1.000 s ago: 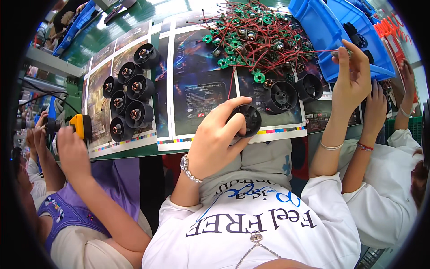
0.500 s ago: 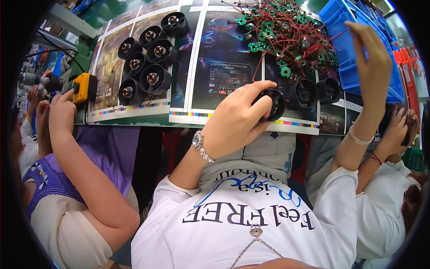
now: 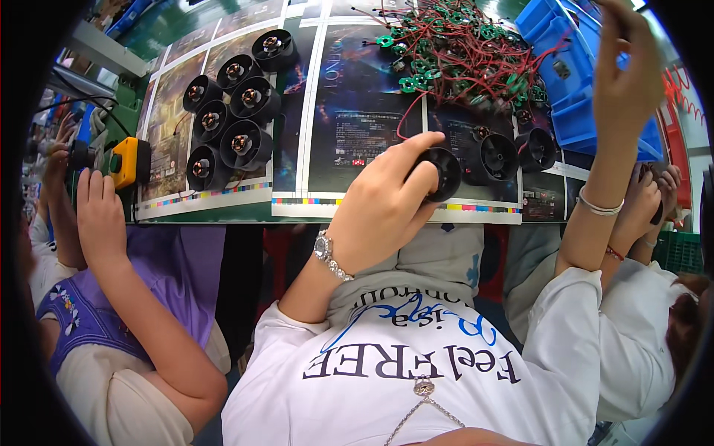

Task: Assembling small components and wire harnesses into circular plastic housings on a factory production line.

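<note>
My left hand [image 3: 383, 197], with a jewelled watch at its wrist, is closed round a black round fan housing [image 3: 448, 177] at the table's front edge. A red wire rises from beside that hand's fingertips toward the pile. High at the right, my right hand [image 3: 628, 70] is raised beside the blue bins, its fingers bent together and partly blurred. A thin red wire [image 3: 554, 49] stretches from the pile toward those fingers; the grip itself is hard to see. Two more black housings [image 3: 497, 157] stand just right of my left hand.
A tangled pile of red wires and green circuit boards [image 3: 468, 56] lies at the back. Several black housings with copper-wound motors [image 3: 242, 145] stand at left, near a yellow switch box [image 3: 132, 162]. Blue bins [image 3: 569, 111] border the right. Co-workers sit on both sides.
My right hand has moved up and slightly right, farther above the blue bins. My left hand still holds the fan housing. The whole view has shifted a little.
</note>
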Tool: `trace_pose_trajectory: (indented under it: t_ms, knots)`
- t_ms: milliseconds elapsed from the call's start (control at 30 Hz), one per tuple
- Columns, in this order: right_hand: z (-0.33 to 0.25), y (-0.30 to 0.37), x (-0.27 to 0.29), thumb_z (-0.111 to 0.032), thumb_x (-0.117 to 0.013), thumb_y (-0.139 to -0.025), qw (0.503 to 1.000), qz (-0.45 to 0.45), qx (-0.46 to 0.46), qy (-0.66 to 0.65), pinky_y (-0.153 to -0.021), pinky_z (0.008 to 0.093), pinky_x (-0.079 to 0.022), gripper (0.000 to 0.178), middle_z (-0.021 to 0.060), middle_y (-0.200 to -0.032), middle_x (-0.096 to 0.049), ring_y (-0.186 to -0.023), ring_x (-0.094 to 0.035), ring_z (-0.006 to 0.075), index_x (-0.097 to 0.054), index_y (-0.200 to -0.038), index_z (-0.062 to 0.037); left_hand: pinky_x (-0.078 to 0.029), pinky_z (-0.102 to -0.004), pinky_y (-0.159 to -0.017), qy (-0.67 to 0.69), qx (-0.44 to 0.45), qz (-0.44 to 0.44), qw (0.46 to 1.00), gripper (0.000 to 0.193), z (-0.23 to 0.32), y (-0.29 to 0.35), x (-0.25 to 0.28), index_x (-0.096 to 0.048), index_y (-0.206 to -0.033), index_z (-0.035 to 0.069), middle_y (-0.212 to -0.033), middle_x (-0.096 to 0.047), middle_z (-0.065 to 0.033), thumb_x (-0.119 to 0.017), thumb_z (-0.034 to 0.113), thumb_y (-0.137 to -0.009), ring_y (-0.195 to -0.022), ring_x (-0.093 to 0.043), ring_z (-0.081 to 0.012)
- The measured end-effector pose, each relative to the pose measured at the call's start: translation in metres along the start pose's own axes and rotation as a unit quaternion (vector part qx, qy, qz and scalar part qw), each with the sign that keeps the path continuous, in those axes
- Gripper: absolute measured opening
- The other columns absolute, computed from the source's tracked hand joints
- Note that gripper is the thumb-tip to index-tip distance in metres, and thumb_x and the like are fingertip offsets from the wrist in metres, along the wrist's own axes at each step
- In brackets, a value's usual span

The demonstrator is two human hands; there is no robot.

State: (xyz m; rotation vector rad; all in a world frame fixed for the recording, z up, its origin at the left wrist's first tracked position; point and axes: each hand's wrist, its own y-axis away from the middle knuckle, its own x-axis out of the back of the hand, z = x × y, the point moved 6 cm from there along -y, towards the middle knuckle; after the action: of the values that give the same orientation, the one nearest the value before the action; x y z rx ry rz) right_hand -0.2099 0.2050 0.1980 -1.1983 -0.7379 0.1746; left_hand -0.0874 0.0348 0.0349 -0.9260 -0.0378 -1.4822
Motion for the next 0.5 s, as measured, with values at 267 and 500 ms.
trace_pose_trajectory:
  t_ms: [267, 500]
  knots:
    - [0.022, -0.015, 0.003, 0.001, -0.064, -0.087, 0.980, -0.043, 0.052, 0.186, -0.054, 0.0233, -0.034, 0.007, 0.0012, -0.074, -0.054, -0.056, -0.041, 0.0102, -0.059, -0.090, -0.0041, -0.052, -0.0311, -0.075, 0.008, 0.017, 0.104, 0.994, 0.048, -0.005, 0.008, 0.012, -0.058, -0.105, 0.007, -0.122, -0.058, -0.0108, -0.081, 0.003, -0.063, -0.085, -0.059, -0.0217]
    - [0.339, 0.043, -0.017, -0.001, -0.065, -0.087, 0.987, -0.081, 0.014, 0.140, -0.055, 0.0234, -0.035, 0.006, 0.0018, -0.073, -0.055, -0.056, -0.042, 0.0108, -0.060, -0.088, -0.0037, -0.051, -0.0321, -0.078, -0.078, 0.036, 0.086, 0.993, 0.062, 0.003, -0.005, 0.007, -0.058, -0.117, 0.009, -0.114, -0.058, -0.0093, -0.084, 0.007, -0.061, -0.092, -0.058, -0.0239]
